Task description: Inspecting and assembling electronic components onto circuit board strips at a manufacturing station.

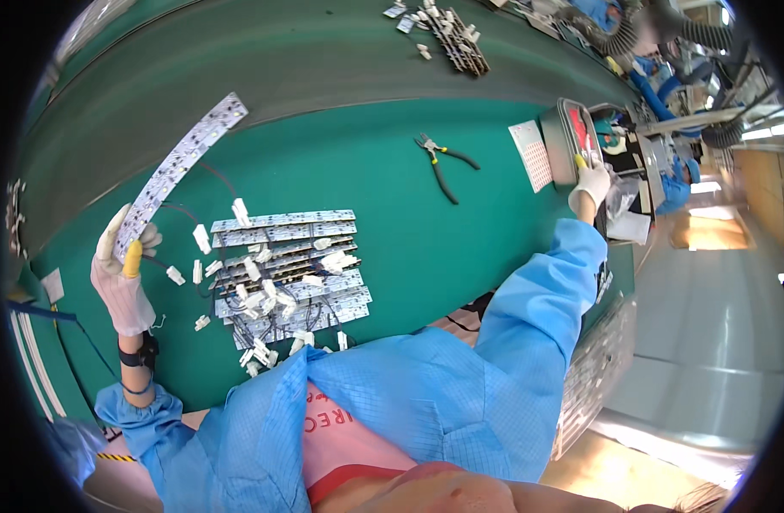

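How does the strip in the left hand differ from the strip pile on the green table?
The held strip is single; the strip pile has several. The held strip slants diagonally, gripped by the left hand; the strip pile lies nearly crosswise on the green table. Both have pale boards with wires.

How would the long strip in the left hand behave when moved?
The strip seems fairly stiff: gripped near one end by the left hand, its far end juts out, apparently unsupported. It looks thin, so probably light. Its wired white connectors may swing or snag.
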The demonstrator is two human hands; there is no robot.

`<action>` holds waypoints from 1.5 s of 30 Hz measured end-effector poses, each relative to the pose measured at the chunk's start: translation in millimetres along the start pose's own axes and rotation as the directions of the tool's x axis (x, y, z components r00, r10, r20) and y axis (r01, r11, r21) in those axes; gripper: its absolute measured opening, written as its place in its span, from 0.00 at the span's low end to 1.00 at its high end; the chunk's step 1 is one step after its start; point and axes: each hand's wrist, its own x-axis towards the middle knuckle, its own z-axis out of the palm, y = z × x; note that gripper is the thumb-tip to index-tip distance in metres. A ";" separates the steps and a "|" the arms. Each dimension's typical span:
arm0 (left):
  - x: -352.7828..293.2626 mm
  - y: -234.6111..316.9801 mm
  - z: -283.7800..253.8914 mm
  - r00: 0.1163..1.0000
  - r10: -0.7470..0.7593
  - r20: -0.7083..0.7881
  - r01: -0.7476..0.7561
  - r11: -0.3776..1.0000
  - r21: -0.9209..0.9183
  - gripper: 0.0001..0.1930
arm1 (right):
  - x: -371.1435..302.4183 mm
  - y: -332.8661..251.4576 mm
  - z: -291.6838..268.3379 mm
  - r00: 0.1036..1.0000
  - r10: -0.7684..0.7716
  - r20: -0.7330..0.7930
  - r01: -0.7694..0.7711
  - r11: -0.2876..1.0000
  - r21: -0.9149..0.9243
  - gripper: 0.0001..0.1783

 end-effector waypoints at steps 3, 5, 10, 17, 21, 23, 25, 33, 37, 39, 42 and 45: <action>8.7 -7.2 1.8 1.000 -0.010 -0.017 0.009 1.000 -0.007 0.25 | 12.5 32.4 17.2 0.996 -0.070 -0.053 0.063 0.990 -0.124 0.19; 8.0 -8.8 2.9 1.000 -0.010 -0.022 0.010 1.000 -0.012 0.25 | 9.6 28.5 17.7 0.995 -0.076 -0.059 0.070 0.993 -0.099 0.18; 12.2 -11.4 4.2 1.000 -0.023 0.009 0.023 0.999 -0.046 0.24 | 20.2 25.2 20.2 0.997 -0.081 -0.018 0.078 0.989 -0.123 0.17; 3.1 1.3 4.1 0.999 -0.037 0.022 0.038 0.998 -0.055 0.21 | 45.0 23.0 39.2 0.991 0.087 0.106 -0.108 0.972 0.211 0.17; 5.8 32.9 16.0 0.992 -0.072 0.100 0.082 0.993 -0.090 0.19 | 48.7 29.5 53.3 1.000 0.004 -0.009 -0.003 0.995 0.102 0.17; 5.5 35.7 10.1 0.986 -0.048 0.159 0.061 0.995 -0.079 0.21 | 30.2 -29.4 16.8 0.997 0.078 -0.013 -0.079 0.977 -0.198 0.17; 13.6 43.2 6.1 0.970 0.001 0.242 -0.001 1.000 0.001 0.25 | 27.7 -43.1 14.0 0.958 -0.102 -0.267 0.002 0.936 -0.352 0.17; 10.6 77.1 16.7 0.944 -0.001 0.331 0.027 0.997 -0.076 0.26 | -171.7 -279.8 -125.2 0.276 -0.878 0.391 -0.559 0.184 0.808 0.59; 17.7 79.7 21.9 0.896 0.241 0.372 -0.357 0.890 0.283 0.21 | -207.9 -302.1 -137.5 0.170 -0.909 0.380 -0.719 0.149 0.679 0.54; 17.9 83.2 26.3 0.920 0.189 0.344 -0.288 0.920 0.265 0.24 | -215.3 -307.3 -132.0 0.314 -0.858 0.405 -0.681 0.094 0.727 0.50; 15.4 78.2 22.3 0.931 0.046 0.362 -0.131 0.968 0.213 0.32 | -210.3 -304.3 -118.2 0.303 -0.865 0.399 -0.612 0.144 0.778 0.49; 9.0 75.3 31.3 0.918 0.106 0.381 0.025 0.946 -0.324 0.36 | -212.3 -306.4 -118.8 0.378 -0.840 0.389 -0.566 0.123 0.815 0.48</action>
